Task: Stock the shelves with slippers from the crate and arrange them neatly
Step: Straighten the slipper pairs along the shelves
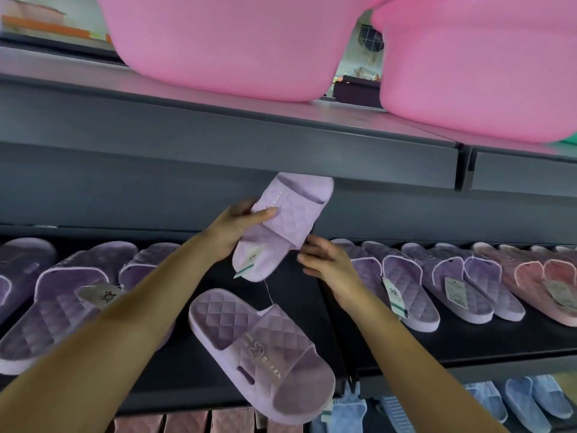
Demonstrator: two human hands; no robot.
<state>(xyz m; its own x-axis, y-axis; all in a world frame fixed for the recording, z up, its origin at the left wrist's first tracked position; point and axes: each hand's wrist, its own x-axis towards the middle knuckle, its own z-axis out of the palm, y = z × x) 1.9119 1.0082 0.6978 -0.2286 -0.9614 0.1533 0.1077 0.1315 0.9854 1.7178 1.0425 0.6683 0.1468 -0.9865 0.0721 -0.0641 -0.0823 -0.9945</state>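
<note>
while the left hand point(237, 228) holds a lilac slipper point(282, 225) up off the shelf point(421, 342), thumb across the quilted strap and fingers tucked behind it, the right hand point(326, 262) hovers just beside the strap's lower edge, fingers loose and closed on nothing. whether they brush the foam, i can't tell. straight below the grip lies the twin slipper point(259, 354), flat on the dark shelf, heel end nearer the grip, and a thin thread point(268, 292) runs down to it from the held one, so the pair is tied together. a paper tag point(249, 264) hangs at the heel, just under the grip. out to the right of the grip sit more slippers point(415, 285) in a row. this looks like light, squashy foam, stiff enough to keep its shape, not slippery, nothing to break. the strap is the natural place to pinch it, or the sole edges. the catch, i'd say, is that short thread: lift too far and the twin drags along.
</note>
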